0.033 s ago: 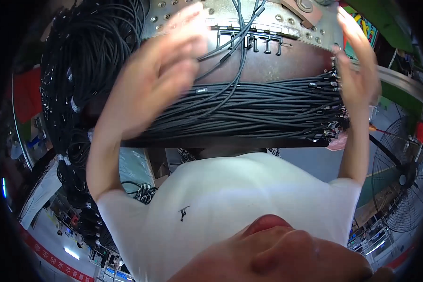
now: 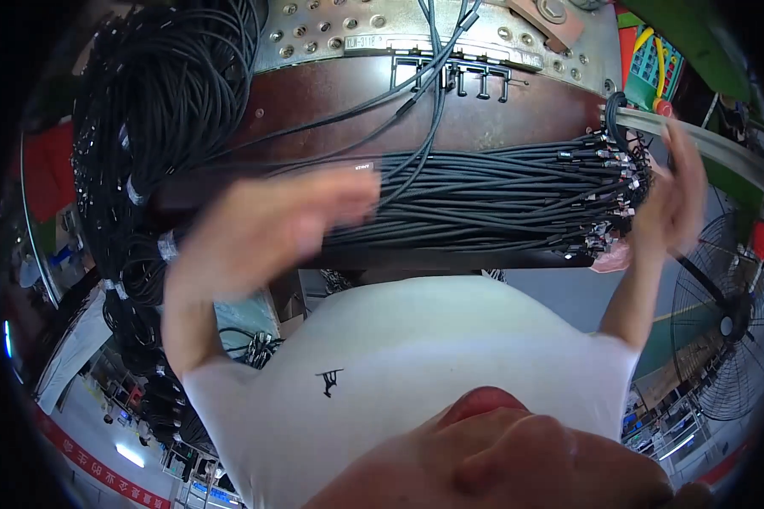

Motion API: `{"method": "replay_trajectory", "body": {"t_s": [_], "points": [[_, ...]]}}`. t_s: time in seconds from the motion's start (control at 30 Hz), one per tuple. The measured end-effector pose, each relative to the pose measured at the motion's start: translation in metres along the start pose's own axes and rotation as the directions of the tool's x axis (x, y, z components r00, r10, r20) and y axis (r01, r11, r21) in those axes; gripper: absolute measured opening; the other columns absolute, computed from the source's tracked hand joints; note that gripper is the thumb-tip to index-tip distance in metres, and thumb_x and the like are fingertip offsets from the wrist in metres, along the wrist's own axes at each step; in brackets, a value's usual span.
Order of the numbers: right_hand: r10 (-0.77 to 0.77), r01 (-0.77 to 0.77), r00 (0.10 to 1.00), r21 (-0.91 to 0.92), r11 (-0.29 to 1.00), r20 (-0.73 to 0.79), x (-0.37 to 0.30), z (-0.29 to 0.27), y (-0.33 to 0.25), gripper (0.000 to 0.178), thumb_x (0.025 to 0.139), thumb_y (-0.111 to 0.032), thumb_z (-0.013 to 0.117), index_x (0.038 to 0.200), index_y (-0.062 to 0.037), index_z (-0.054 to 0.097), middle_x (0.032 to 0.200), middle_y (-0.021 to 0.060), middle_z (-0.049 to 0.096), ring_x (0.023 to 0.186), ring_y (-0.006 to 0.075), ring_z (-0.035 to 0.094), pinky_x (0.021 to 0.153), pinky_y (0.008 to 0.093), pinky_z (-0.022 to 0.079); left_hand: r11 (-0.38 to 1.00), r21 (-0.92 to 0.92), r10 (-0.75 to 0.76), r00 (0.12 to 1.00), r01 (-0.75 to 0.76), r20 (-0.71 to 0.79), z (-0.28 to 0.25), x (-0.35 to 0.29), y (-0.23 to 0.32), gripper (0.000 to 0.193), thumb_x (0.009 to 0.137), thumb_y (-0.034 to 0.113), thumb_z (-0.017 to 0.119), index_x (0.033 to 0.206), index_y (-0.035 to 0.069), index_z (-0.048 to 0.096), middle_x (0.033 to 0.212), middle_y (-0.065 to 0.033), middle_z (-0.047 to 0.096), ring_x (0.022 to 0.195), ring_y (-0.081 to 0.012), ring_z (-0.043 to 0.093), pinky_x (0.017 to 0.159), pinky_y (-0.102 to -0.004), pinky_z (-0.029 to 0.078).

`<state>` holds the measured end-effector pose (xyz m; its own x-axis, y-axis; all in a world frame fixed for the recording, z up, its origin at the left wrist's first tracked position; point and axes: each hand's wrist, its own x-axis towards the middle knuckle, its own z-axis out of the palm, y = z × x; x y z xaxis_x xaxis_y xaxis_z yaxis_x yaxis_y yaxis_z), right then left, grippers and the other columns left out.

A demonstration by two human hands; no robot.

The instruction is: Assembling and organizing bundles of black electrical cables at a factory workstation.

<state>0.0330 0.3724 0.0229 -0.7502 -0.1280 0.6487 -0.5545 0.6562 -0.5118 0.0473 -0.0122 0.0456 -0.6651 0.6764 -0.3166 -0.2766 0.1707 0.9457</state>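
Note:
A wide bundle of black cables (image 2: 484, 199) lies across the brown work surface, its metal-tipped connectors (image 2: 611, 182) gathered at the right end. Above the bundle's left part is my left hand (image 2: 272, 225), smeared by motion, its fingers stretched to the right and no object visible in them. My right hand (image 2: 679, 191) is just beyond the connector ends, fingers extended upward and apart from one another, holding nothing that I can see. Several loose black cables (image 2: 440, 76) run down from a black mould piece with short branches (image 2: 484, 81) at the far edge and cross over the bundle.
A metal plate with bolts (image 2: 314, 34) forms the back of the work surface. Thick coils of black cable (image 2: 170, 93) hang at the left. At the right are a metal rail (image 2: 721, 144), a green control panel with buttons (image 2: 671, 68) and a large fan (image 2: 726, 327).
Both hands have come down toward my body. The left has left the metal plate for the bundle's left part; the right has shifted outward, uncovering the connectors and the control panel.

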Motion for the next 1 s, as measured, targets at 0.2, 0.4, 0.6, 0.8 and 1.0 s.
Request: {"method": "replay_trajectory", "body": {"t_s": [0.2,0.4,0.6,0.8,1.0], "points": [[0.633,-0.630,0.772,-0.182,0.755,-0.051,-0.243,-0.056,0.022,0.052,0.084,-0.009,0.057,0.134,-0.0024,0.043,0.134,0.0115,0.046,0.111,0.0309,0.052,0.098,0.0389,0.040,0.587,0.627,-0.219,0.846,0.512,-0.486,0.073,-0.083,-0.167,0.032,0.089,0.020,0.053,0.114,0.000,0.059,0.114,-0.0241,0.059,0.108,-0.0423,0.054,0.093,-0.0460,0.042],[0.628,-0.537,0.708,-0.332,0.776,0.324,-0.302,-0.004,0.023,0.034,0.086,-0.003,0.055,0.120,0.0023,0.054,0.121,0.0169,0.057,0.114,0.0292,0.051,0.102,0.0384,0.036,0.605,0.652,0.005,0.818,0.456,-0.576,0.060,-0.078,-0.225,0.040,0.088,0.025,0.053,0.121,0.003,0.058,0.126,-0.0234,0.054,0.118,-0.0410,0.047,0.103,-0.0464,0.035],[0.640,-0.555,0.682,-0.318,0.768,0.354,-0.291,0.000,0.024,0.037,0.086,-0.002,0.057,0.122,0.0035,0.052,0.121,0.0166,0.055,0.113,0.0286,0.049,0.101,0.0386,0.036,0.508,0.758,0.183,0.808,0.410,-0.560,0.059,-0.089,-0.268,0.039,0.088,0.025,0.053,0.119,0.002,0.059,0.124,-0.0245,0.054,0.117,-0.0412,0.048,0.102,-0.0466,0.035],[0.600,-0.485,0.740,-0.376,0.789,0.304,-0.305,-0.003,0.035,0.026,0.081,0.005,0.054,0.107,0.0073,0.055,0.100,0.0174,0.061,0.091,0.0296,0.056,0.083,0.0385,0.046,0.514,0.806,0.301,0.818,0.294,-0.491,0.058,-0.079,-0.234,0.023,0.082,0.012,0.059,0.102,0.003,0.066,0.101,-0.0213,0.064,0.093,-0.0413,0.059,0.083,-0.0459,0.047],[0.449,-0.342,0.863,-0.389,0.856,0.231,-0.259,0.007,0.021,0.025,0.083,0.000,0.057,0.107,0.0046,0.057,0.101,0.0170,0.063,0.090,0.0344,0.058,0.082,0.0385,0.047,0.461,0.775,0.174,0.812,0.433,-0.557,0.061,-0.079,-0.224,0.023,0.081,0.013,0.059,0.101,0.004,0.066,0.101,-0.0200,0.064,0.093,-0.0403,0.059,0.081,-0.0461,0.047]]}}
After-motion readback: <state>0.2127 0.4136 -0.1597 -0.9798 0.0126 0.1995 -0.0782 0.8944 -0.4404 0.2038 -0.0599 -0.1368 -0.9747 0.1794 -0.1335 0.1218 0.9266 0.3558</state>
